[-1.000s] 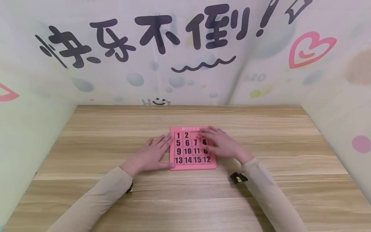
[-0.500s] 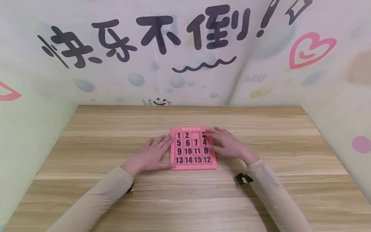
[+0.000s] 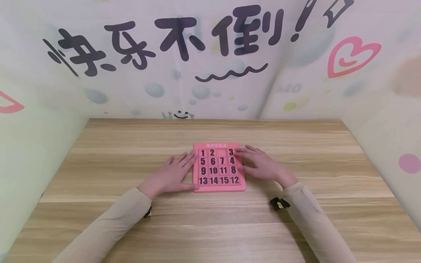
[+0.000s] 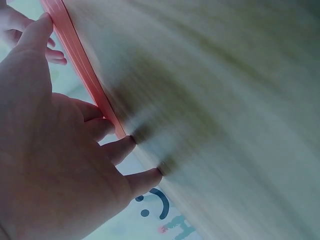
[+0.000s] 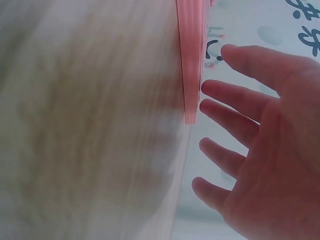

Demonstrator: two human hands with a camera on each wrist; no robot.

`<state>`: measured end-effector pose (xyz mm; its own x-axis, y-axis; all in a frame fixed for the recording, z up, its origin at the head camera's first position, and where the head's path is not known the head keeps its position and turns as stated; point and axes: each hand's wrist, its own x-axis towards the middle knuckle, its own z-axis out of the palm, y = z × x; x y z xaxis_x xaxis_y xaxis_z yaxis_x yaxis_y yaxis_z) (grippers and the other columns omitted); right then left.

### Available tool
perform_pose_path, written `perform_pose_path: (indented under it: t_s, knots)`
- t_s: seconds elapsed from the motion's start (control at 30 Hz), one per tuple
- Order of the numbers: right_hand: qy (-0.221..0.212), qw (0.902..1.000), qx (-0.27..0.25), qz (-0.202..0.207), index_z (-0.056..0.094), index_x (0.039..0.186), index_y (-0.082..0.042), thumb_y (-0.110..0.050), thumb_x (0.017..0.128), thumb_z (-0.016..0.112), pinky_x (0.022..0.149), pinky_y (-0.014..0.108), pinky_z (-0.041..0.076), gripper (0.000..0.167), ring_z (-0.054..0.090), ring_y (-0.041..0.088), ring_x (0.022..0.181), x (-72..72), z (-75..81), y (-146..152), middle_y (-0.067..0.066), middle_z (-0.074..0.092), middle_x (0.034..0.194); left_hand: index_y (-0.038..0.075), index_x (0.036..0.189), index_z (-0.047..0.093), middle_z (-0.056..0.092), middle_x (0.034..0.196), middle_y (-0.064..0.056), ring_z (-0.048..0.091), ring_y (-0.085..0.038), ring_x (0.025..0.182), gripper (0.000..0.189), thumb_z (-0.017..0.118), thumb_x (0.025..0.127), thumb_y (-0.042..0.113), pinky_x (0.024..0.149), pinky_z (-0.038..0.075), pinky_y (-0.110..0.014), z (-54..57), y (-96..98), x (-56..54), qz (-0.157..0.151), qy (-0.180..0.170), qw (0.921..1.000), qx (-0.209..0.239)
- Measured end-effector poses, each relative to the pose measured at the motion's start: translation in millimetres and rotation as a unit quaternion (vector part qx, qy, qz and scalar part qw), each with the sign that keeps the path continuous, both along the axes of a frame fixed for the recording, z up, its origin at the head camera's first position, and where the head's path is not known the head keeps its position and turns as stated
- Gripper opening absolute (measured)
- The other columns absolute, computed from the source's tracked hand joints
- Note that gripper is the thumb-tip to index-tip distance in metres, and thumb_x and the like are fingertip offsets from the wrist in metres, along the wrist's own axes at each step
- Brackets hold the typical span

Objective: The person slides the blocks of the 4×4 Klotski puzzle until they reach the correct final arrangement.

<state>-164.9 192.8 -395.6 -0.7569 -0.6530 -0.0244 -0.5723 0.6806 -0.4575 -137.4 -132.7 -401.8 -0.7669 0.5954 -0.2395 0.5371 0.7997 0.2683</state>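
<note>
A pink sliding number puzzle (image 3: 218, 189) lies flat on the table, its top row reading 1, 2, a bare slot, then 3. Below the 3 tile (image 3: 231, 152), the right column runs 4, 8, 12. My left hand (image 3: 169, 178) rests along the puzzle's left side, thumb at the lower corner and fingertips near the upper one. In the left wrist view its thumb (image 4: 37, 34) touches the pink edge. My right hand (image 3: 263, 165) hovers at the right edge with fingers loosely spread, holding nothing. The right wrist view shows its fingertips (image 5: 210, 106) beside and above the frame.
The wood-grain table (image 3: 210, 233) reaches to a printed white backdrop (image 3: 131, 91) behind and at both sides. A black wrist strap (image 3: 279, 204) with a small light-coloured part hangs by the right sleeve (image 3: 315, 219).
My right hand has drawn back rightward from over the top row to the puzzle's right edge, uncovering the 3, 4 and 8 tiles. The left hand stays in place.
</note>
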Motion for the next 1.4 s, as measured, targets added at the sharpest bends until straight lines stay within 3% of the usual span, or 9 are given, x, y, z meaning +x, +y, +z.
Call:
perform_pose_path:
  t_s: [0.7,1.4]
  knots:
    - [0.004,0.9998,-0.004,0.017,0.049,0.138,0.003,-0.021,0.094,0.062,0.113,0.057,0.016,0.052,0.024,0.045,0.139,-0.5,0.1,-6,0.019,0.044,0.145,0.008,0.155,0.010,0.001,0.161,-0.007,0.005,-0.031,0.146,0.100,0.048,0.087,0.070,0.114,0.005,-0.057,1.4,0.8,-0.8,0.003,-0.005,1.0000,-0.006]
    - [-0.020,0.9987,-0.002,0.047,0.045,0.142,0.002,-0.025,0.095,0.060,0.113,0.057,0.015,0.057,0.024,0.044,0.139,-5.5,1.7,-23,0.018,0.039,0.149,0.007,0.155,0.010,0.002,0.161,-0.007,0.006,-0.032,0.145,0.101,0.048,0.087,0.071,0.114,0.006,-0.057,1.3,0.4,-0.3,-0.001,-0.003,1.0000,-0.001]
